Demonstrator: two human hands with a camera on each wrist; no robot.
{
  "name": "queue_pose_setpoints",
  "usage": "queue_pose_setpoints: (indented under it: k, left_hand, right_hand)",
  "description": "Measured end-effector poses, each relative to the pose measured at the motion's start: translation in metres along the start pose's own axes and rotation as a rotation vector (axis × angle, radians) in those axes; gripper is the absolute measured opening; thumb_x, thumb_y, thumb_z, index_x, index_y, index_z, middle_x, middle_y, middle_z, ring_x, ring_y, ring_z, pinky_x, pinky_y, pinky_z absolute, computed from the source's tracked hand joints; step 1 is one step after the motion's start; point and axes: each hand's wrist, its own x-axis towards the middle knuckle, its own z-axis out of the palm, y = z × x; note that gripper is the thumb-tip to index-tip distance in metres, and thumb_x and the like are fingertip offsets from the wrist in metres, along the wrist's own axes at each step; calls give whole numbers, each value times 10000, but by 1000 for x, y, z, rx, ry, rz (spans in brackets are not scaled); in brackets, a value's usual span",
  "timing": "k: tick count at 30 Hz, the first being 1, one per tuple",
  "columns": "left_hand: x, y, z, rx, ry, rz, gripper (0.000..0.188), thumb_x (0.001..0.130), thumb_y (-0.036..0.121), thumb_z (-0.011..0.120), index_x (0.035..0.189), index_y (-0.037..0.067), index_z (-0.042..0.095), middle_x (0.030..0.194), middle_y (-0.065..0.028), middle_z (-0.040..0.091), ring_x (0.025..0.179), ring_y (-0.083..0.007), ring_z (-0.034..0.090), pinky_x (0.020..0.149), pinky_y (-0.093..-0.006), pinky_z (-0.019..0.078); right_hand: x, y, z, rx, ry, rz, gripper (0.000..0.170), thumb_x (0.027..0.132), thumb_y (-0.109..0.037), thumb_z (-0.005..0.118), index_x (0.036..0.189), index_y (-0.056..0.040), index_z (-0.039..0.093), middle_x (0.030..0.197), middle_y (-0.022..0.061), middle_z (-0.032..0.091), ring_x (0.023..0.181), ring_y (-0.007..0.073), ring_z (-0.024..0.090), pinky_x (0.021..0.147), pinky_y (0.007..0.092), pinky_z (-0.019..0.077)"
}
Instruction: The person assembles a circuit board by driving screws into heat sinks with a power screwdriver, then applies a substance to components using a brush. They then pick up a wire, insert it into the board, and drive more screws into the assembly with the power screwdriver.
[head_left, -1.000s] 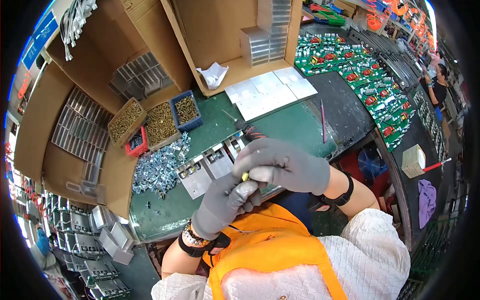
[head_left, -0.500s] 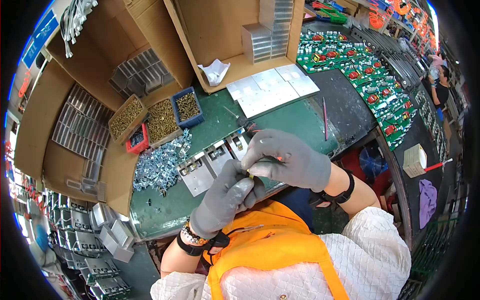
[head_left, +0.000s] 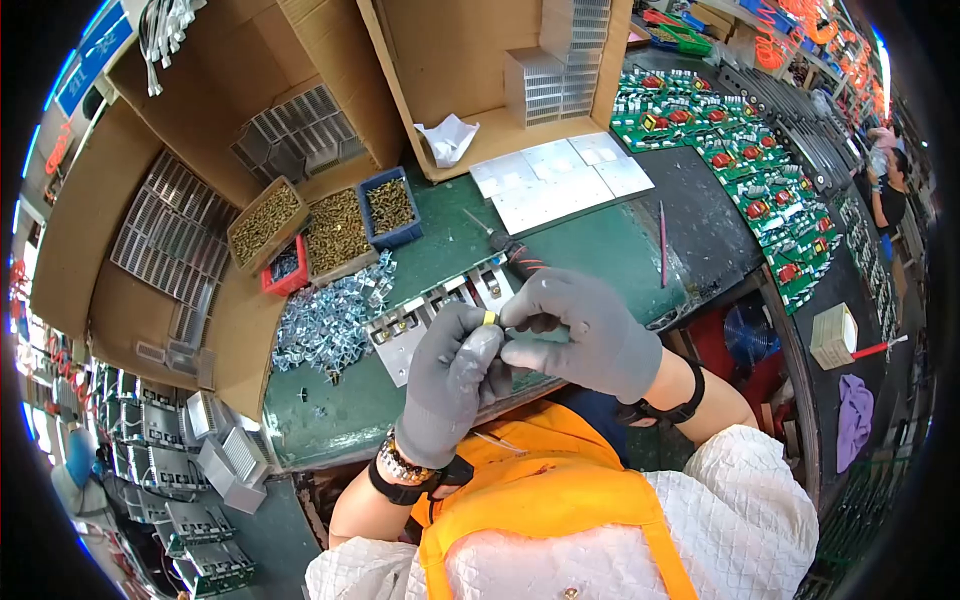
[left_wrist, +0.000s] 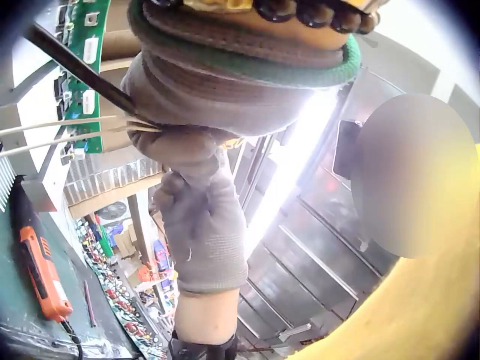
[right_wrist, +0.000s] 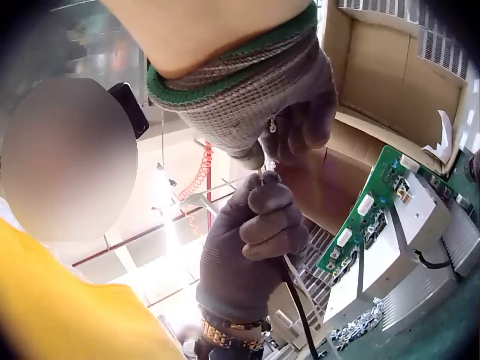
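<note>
Both hands wear grey gloves and meet above the bench's front edge. The left hand (head_left: 445,385) pinches a small yellow piece (head_left: 489,318) at its fingertips in the head view. In the right wrist view a black cable (right_wrist: 298,304) and thin pale wires hang from the left hand (right_wrist: 251,240). The right hand (head_left: 590,335) has thumb and fingers bent close to the yellow piece; whether it touches it is unclear. Just behind the hands lies a row of metal plates (head_left: 398,352) with small parts; the right wrist view shows a green circuit board (right_wrist: 360,214) along them.
A screwdriver tool (head_left: 515,255) lies behind the right hand. Loose clips (head_left: 325,325) are heaped left, beside bins of brass screws (head_left: 338,232). Cardboard boxes (head_left: 450,90) stand behind, flat metal plates (head_left: 555,190) centre back, circuit boards (head_left: 760,190) right.
The right fingers have parted slightly from the left fingertips, and the yellow piece shows more clearly than half a second ago. The head view has shifted a little.
</note>
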Motion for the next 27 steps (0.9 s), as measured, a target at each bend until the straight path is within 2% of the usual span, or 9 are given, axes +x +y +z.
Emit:
queue_pose_setpoints:
  k: [1,5,8,10,13,17,23,25,27]
  left_hand:
    - [0,-1,0,-13,15,-6,201,990,241,507,1024,43,515,743,-23,601,557,-42,523,487,-179,398]
    - [4,-8,0,-110,34,-48,209,1000,239,476,1023,38,528,713,-35,605,509,-81,531,452,-188,378]
    - [3,-8,2,-102,53,-75,207,1003,240,467,1007,42,525,694,-35,607,502,-81,529,438,-184,367]
    - [2,-9,3,-79,79,-62,202,999,252,472,993,57,525,680,-35,608,492,-69,512,427,-175,351]
    - [1,-10,2,-65,91,-73,208,996,273,478,984,70,523,686,-31,613,484,-59,497,419,-169,338]
    - [0,-11,4,-141,121,-66,205,992,281,487,985,80,525,684,-23,611,481,-50,485,418,-166,333]
    - [-5,-25,-1,-242,51,-65,211,1000,270,481,977,62,507,724,-42,616,545,-83,544,480,-188,416]
    - [-9,-23,4,-193,78,-31,209,1006,254,472,982,49,498,800,-77,634,619,-114,597,533,-212,462]
    - [-10,-24,-4,-115,41,-30,203,1012,241,470,1012,41,505,810,-68,628,642,-95,589,548,-210,464]
  right_hand:
    - [0,6,4,-41,57,-100,247,741,-128,783,947,-70,660,867,94,637,788,273,625,674,328,499]
    - [-2,2,8,-71,90,-50,245,735,-125,779,941,-70,659,878,93,644,789,281,627,680,354,501]
    - [-3,4,13,-231,76,-118,247,761,-137,735,986,-94,643,858,96,621,831,264,628,727,370,496]
    - [-4,2,17,-410,116,-245,253,779,-185,707,996,-77,636,824,82,598,772,250,598,672,375,469]
    - [-10,-10,23,-628,105,-244,282,799,-240,679,1008,-59,624,822,64,581,744,239,565,638,372,438]
    - [-14,-7,31,-651,116,-245,286,804,-261,671,1003,-62,615,836,53,575,746,232,551,627,369,419]
    - [-9,-1,29,-424,113,-161,200,785,-179,709,927,-70,622,808,72,580,760,258,580,666,380,463]
    - [-6,0,21,6,29,107,164,788,-96,724,910,-41,629,809,87,610,778,246,615,699,344,499]
    - [-6,1,19,67,1,170,161,798,-79,722,920,-27,631,823,90,626,777,230,628,703,319,506]
